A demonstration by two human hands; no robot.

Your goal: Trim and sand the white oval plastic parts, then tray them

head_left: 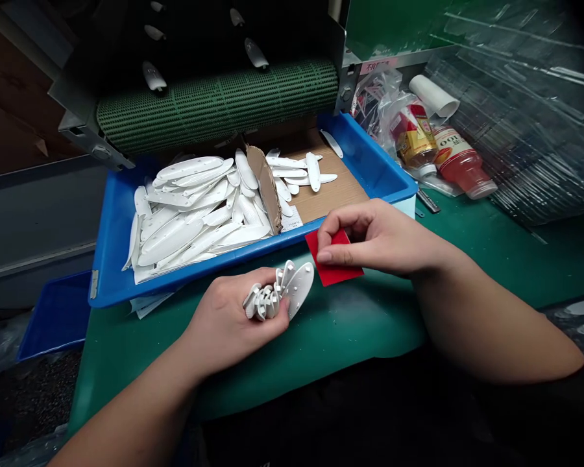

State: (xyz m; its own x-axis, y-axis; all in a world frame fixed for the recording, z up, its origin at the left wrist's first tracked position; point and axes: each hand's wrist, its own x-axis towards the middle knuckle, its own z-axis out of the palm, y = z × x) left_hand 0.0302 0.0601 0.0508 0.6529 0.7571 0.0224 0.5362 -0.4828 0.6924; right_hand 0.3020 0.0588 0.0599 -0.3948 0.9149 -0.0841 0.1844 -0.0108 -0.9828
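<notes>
My left hand [238, 311] is closed around a bunch of white oval plastic parts [267, 299] with small pegs on their inner faces. One part leans out to the right, between thumb and fingers. Just to the right, my right hand [374, 240] pinches a thin red square card [338, 269] by its upper edge, thumb in front. The card and the plastic parts are apart. Behind both hands stands a blue bin [102, 259], its left side heaped with loose white parts [194, 207] of the same kind.
A torn cardboard divider [265, 185] splits the bin. Above it, a green mesh conveyor belt [219, 97] carries several white parts. To the right on the green table [365, 331] lie drink bottles [460, 159], a white roll [434, 95] and stacked clear plastic trays [525, 110].
</notes>
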